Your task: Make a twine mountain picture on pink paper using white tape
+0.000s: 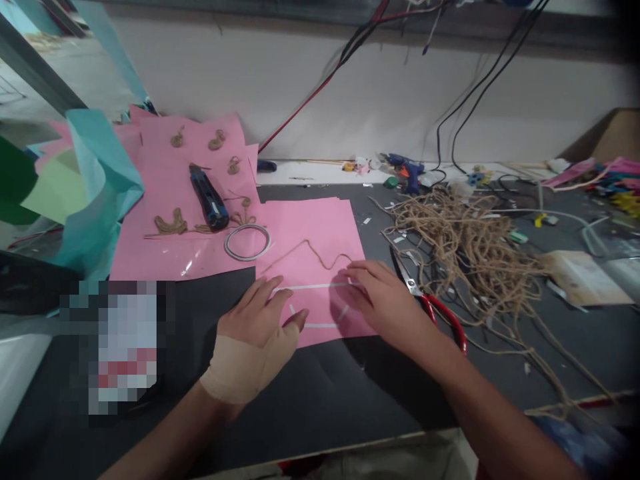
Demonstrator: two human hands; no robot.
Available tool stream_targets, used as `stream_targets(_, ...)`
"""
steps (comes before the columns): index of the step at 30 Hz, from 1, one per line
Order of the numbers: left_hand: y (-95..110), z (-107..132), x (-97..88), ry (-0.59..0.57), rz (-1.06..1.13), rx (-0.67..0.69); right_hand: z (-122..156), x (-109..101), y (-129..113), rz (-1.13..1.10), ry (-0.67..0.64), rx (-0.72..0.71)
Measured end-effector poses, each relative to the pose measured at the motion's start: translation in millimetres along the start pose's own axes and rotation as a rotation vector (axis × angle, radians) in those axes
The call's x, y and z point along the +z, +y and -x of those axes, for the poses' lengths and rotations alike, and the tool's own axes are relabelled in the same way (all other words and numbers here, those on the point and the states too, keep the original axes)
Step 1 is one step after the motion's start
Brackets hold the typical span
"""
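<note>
My left hand [261,319], wrapped in a beige bandage at the wrist, lies flat and open on the lower left corner of a pink paper sheet [313,233]. My right hand [381,300] rests on the sheet's right edge with its fingers stretched out flat, the fingertips at the end of a white tape strip [310,287]. More short white strips [320,325] form a rough outline on the paper between the hands. A piece of jute twine [310,250] curves across the sheet just above my right fingertips.
Red-handled scissors [435,310] lie right of my right hand, beside a tangled heap of jute twine [470,247]. A tape roll [247,241], a blue cutter [209,197] and twine knots sit on a larger pink sheet [165,220]. A glue gun [407,170], cables and teal paper [100,180] lie behind.
</note>
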State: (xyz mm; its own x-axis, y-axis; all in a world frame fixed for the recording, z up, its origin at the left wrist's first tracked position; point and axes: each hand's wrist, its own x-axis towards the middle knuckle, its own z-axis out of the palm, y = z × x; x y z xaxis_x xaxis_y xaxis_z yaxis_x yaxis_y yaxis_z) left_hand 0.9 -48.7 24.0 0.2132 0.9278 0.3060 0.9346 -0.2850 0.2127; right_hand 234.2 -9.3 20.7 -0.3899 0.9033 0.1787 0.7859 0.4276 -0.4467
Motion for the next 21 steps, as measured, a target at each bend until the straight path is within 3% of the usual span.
stream_targets(4,1,0,-0.9,0.063,0.021,0.050,-38,7,6,-0.096,-0.013,0.028)
stream_targets(8,0,2,4.7,0.119,0.030,0.146,-57,20,4,-0.147,0.032,0.040)
stream_targets(13,2,4,7.9,0.099,0.017,0.192,-55,28,3,-0.175,0.078,0.047)
stream_targets(21,-2,3,3.1,0.039,0.067,0.139,-49,26,9,-0.136,0.073,-0.039)
